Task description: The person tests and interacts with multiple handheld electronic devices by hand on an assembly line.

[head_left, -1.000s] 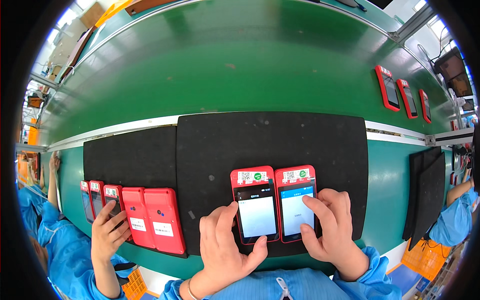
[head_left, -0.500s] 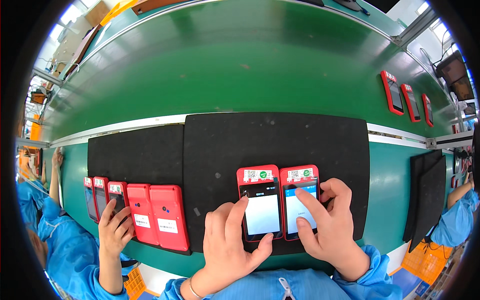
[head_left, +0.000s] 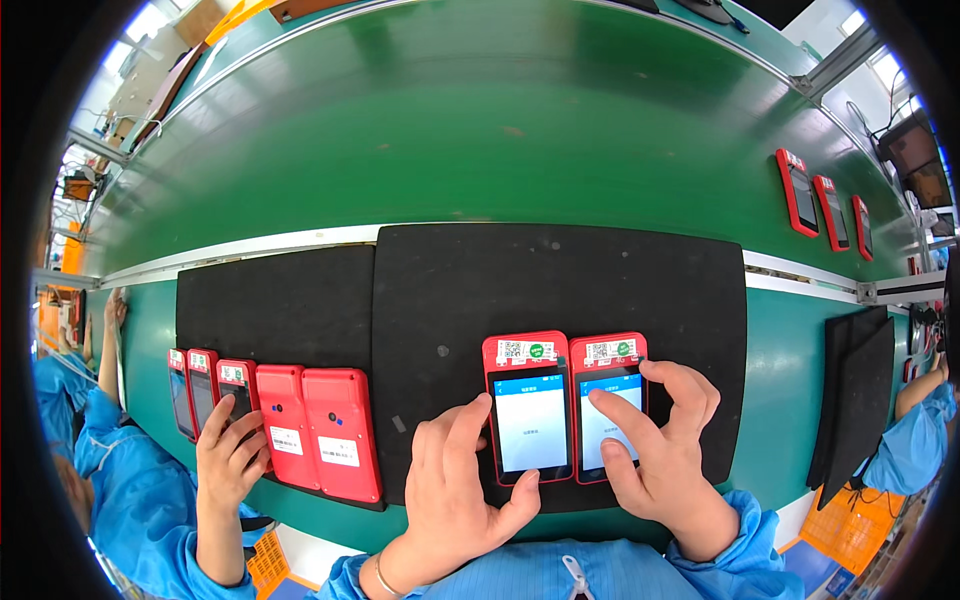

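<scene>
Two red handheld terminals lie side by side, face up, with labels above their lit screens. At the left terminal (head_left: 532, 425), my left hand (head_left: 450, 485) has its fingers apart; its index fingertip is by the left edge and the thumb by the lower edge. Over the right terminal (head_left: 591, 432), my right hand (head_left: 670, 465) is spread, with the index fingertip over the upper screen and the thumb over the lower part. Another of its fingers reaches the upper right edge. Both screens show a blue bar over a white page.
Both terminals rest on a black mat (head_left: 560, 280). At left, a co-worker's hand (head_left: 228, 455) touches one of several red terminals (head_left: 340, 430), two of them face down. Three more terminals (head_left: 798, 195) lie on the green surface (head_left: 450, 130) at far right. Black sheets (head_left: 850, 400) lean at right.
The left terminal's screen has gone from a dark top over white to a blue bar over white. My hands have hardly moved; the view has shifted slightly.
</scene>
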The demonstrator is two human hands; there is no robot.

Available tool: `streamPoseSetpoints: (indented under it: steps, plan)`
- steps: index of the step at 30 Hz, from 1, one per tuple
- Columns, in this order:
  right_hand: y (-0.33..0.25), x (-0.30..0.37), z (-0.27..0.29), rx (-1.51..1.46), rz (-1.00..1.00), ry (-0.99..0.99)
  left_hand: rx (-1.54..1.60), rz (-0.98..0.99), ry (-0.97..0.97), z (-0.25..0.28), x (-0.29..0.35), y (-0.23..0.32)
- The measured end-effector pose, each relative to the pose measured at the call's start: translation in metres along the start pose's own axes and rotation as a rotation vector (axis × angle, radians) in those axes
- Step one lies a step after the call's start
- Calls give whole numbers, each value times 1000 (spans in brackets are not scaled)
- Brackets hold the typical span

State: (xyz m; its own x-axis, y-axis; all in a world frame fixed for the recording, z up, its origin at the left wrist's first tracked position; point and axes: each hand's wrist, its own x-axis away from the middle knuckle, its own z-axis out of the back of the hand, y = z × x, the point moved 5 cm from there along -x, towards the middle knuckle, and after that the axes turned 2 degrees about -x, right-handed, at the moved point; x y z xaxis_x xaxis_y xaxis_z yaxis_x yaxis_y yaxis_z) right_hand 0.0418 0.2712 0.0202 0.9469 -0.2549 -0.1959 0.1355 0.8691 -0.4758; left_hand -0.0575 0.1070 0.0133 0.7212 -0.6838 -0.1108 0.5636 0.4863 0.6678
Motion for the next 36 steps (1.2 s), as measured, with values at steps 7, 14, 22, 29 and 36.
streamPoseSetpoints:
  steps: [7,14,22,29,36]
  plan:
    - [0,-1,-2,-14,-6,8,-50,-45,12,-1,0,-2]
    - [0,-2,-2,-5,-4,-8,-38,-46,55,-2,1,-2]
    - [0,-2,-2,-2,-9,-7,-66,-52,59,-4,0,-2]
    - [1,-4,-1,-19,-6,1,-70,-44,52,-3,-2,-2]
    - [6,-3,3,-132,-63,48,-69,-64,66,-4,-1,-2]
